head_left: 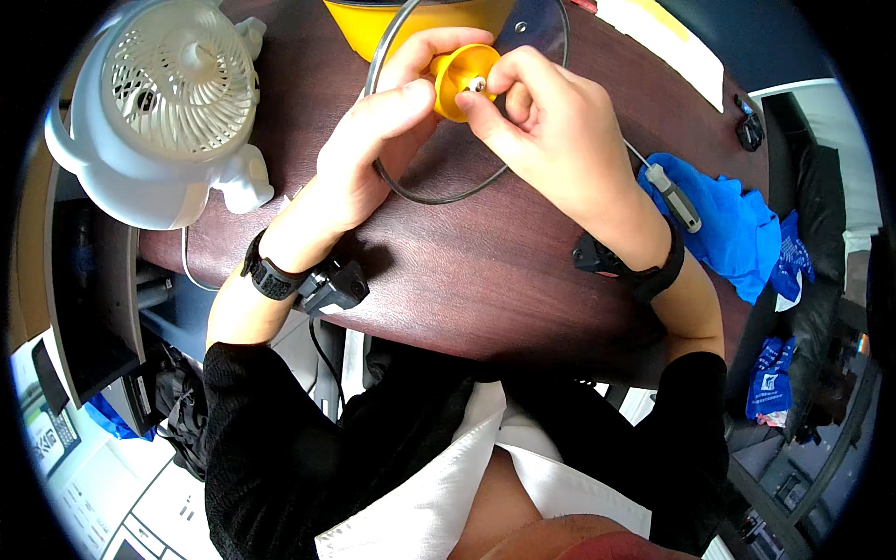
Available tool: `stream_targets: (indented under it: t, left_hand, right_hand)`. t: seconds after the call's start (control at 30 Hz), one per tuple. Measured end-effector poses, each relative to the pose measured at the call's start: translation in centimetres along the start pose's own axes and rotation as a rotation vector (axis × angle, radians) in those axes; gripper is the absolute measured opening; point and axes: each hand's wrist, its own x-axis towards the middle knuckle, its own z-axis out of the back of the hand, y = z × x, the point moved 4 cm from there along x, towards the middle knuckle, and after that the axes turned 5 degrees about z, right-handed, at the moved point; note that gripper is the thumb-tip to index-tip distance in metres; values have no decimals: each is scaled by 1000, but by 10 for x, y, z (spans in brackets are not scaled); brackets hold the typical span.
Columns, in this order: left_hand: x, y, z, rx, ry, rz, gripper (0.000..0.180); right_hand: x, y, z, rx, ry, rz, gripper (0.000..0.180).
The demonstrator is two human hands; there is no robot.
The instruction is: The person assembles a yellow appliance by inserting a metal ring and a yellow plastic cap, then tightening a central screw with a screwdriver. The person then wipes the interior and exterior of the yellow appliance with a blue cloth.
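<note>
My left hand (pixel 378 131) grips a small yellow cup-shaped knob (pixel 457 82) above the dark wooden table (pixel 485 271). My right hand (pixel 541 121) pinches a small silver screw or washer at the knob's centre with thumb and fingertips. Under both hands lies a round glass lid (pixel 439 191) with a metal rim, partly hidden by my fingers. A yellow pot (pixel 373 23) stands just beyond the lid at the table's far edge.
A white desk fan (pixel 168 103) sits at the far left of the table. A grey-handled screwdriver (pixel 674 194) rests on a blue cloth (pixel 737 233) at the right. White papers (pixel 672 42) lie at the far right. Both wrists wear black bands.
</note>
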Motion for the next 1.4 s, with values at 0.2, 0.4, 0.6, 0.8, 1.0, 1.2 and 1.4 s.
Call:
stream_targets:
  t: [0.2, 0.4, 0.6, 0.8, 1.0, 1.2, 1.4]
  left_hand:
    - [2, 3, 0, 27, 15, 2, 70]
    - [3, 0, -2, -30, 17, -19, 71]
    - [2, 2, -3, -17, 10, 10, 72]
    - [2, 2, -4, -31, 13, 13, 74]
    - [2, 2, -4, -114, 12, 18, 72]
    - [2, 2, -4, -61, 18, -12, 72]
    - [3, 3, -5, -73, -14, -3, 71]
  right_hand:
    - [-1, 1, -2, 16, -83, 93, 19]
    - [2, -1, 6, -98, -76, 282, 21]
    - [1, 0, 4, -59, 67, 88, 18]
    - [0, 0, 2, -48, -32, 177, 19]
    - [6, 0, 11, -171, -84, 434, 23]
    - [4, -2, 10, -115, -23, 210, 18]
    - [2, -1, 7, -83, -73, 214, 17]
